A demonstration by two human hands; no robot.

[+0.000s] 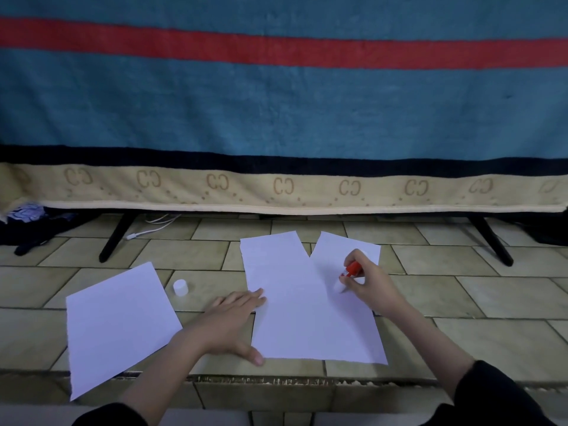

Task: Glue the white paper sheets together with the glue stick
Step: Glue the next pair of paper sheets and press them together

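Gluing white paper on a tiled floor.
Right hand (370, 279) grips a red glue stick (350, 272), label unreadable; left hand (236, 315) lies flat, fingers straight, on the overlapping sheets (295, 318).

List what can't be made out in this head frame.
- Glue stick tip contact with the sheets: blurred, partly hidden by the right hand.
- Overlap of the two sheets: white on white, seam unclear.
- Glue already laid down: not visible.
- Left hand palm contact: hidden beneath the hand.
- White cap: details too small.
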